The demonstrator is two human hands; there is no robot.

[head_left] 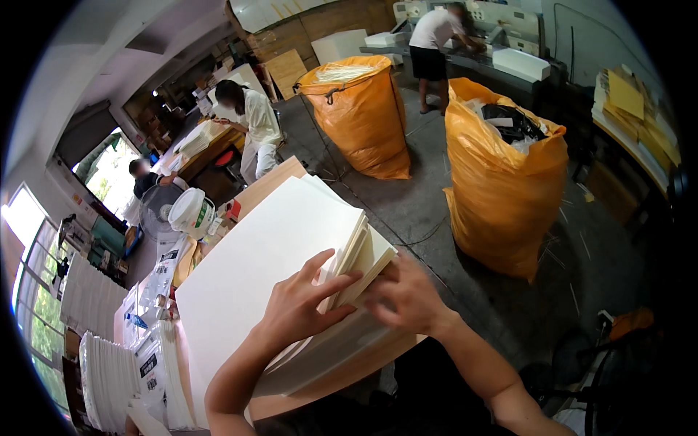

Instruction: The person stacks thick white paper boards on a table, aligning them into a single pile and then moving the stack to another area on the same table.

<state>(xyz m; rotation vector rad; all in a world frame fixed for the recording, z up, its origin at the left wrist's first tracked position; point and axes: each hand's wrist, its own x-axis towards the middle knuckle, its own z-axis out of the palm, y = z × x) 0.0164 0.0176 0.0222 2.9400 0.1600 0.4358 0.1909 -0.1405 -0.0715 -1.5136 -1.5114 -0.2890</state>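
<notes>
Paper in a thick cream stack (pixel 269 254) lies on a brown board (pixel 342 374) just before the person, its long axis running from lower left to upper right; the left hand (pixel 302 305) grips a lifted wad of sheets at the near corner, fingers curled over the edge. The right hand (pixel 407 294) presses flat against the stack's side; two tall orange sacks (pixel 509 189) stand on the floor beyond, and white packets with dark labels (pixel 149 360) lie at the left.
</notes>
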